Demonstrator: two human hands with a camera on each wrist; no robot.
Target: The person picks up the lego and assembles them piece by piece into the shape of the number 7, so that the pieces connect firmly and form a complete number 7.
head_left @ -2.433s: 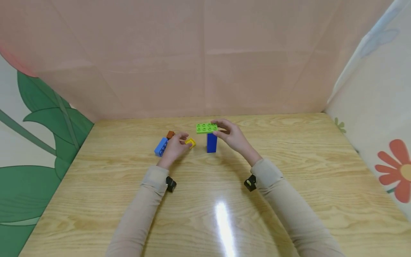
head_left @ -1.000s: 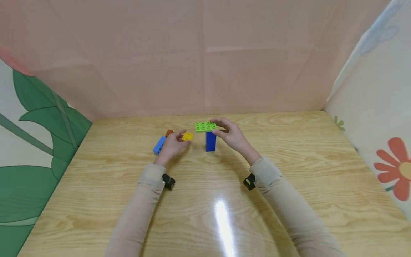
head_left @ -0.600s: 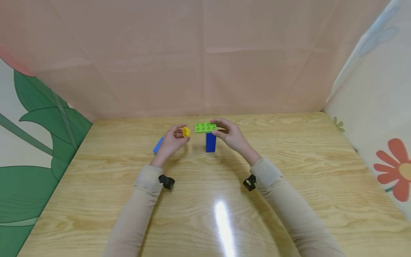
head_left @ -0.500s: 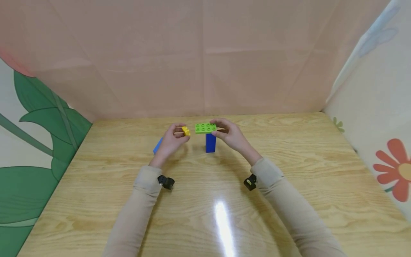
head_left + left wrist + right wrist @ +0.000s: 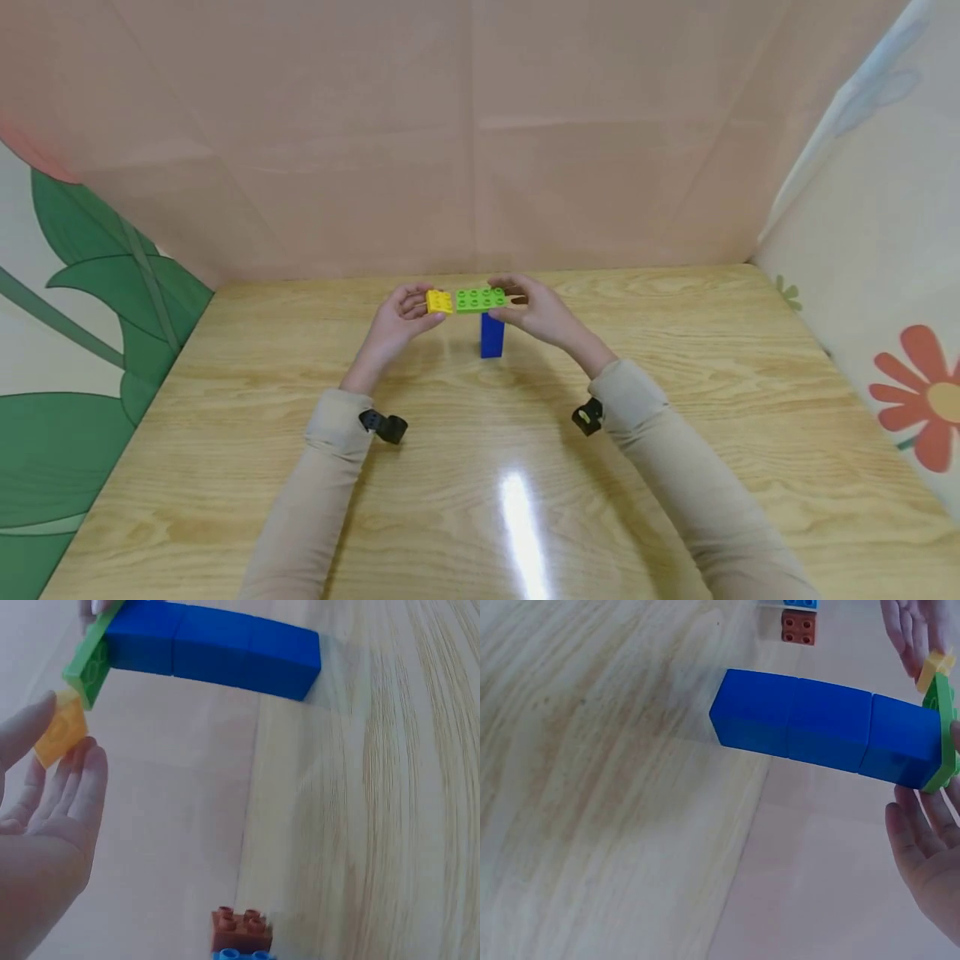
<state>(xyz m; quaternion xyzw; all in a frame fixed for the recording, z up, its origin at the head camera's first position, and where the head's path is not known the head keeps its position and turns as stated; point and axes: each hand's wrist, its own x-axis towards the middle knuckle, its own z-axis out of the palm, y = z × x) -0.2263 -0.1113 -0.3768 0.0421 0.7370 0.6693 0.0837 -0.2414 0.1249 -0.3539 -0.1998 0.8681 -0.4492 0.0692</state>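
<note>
A tower of three stacked dark blue bricks (image 5: pixel 492 337) stands upright on the table. On its top lies a light green studded brick (image 5: pixel 478 300), thin and long, which reaches out leftward past the tower. My right hand (image 5: pixel 546 313) grips the green brick's right end with thumb and fingers. Just left of the green brick, my left hand (image 5: pixel 392 323) pinches a small yellow brick (image 5: pixel 438 302) in the air, studs upward. A narrow gap parts yellow from green in the head view; in the left wrist view the yellow brick (image 5: pixel 63 731) sits slightly below the green one.
A brown brick (image 5: pixel 241 934) with studs and a lighter blue brick (image 5: pixel 244 955) beside it rest on the table, left of the tower; my left hand hides them in the head view. A pink backdrop (image 5: pixel 480 167) rises behind the wooden table (image 5: pixel 465 517).
My left hand has lifted the yellow brick off the table, turned it studs up and brought it beside the green brick. My right hand has stayed on the green brick.
</note>
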